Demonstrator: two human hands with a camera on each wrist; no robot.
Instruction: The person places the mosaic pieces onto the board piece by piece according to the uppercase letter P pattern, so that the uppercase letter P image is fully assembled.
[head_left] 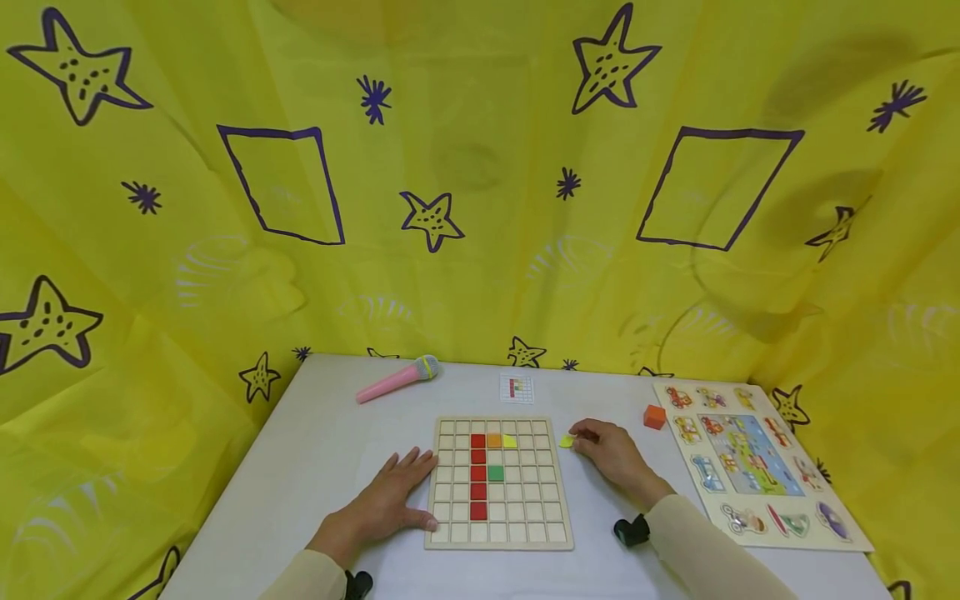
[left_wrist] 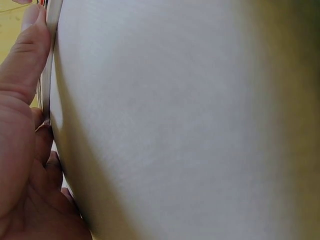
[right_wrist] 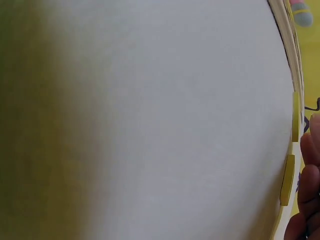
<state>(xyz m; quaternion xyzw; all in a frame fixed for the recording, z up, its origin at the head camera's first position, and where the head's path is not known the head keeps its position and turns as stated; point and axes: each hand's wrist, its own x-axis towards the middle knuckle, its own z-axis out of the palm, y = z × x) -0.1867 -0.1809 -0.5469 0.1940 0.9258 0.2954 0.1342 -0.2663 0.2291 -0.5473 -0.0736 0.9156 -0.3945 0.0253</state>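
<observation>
A wooden grid board (head_left: 525, 533) lies in front of me. Red tiles (head_left: 478, 473) run down one column, with an orange tile (head_left: 494, 440), a yellow tile on the board (head_left: 509, 442) and a green tile (head_left: 496, 473) to their right. My left hand (head_left: 386, 504) rests with spread fingers against the board's left edge. Right of the board, the thumb and fingertip of my right hand (head_left: 611, 454) pinch a loose yellow tile (head_left: 566, 441) at its edge. In the right wrist view two yellow tiles (right_wrist: 287, 180) show edge-on beside the fingers; the head view hides one beneath the hand.
A small pattern card (head_left: 517, 388) lies behind the board. A pink toy microphone (head_left: 397, 379) is at the back left. On the right are an orange cube (head_left: 654, 417) and a picture puzzle board (head_left: 708, 517). A yellow patterned curtain (head_left: 480, 292) encloses the table.
</observation>
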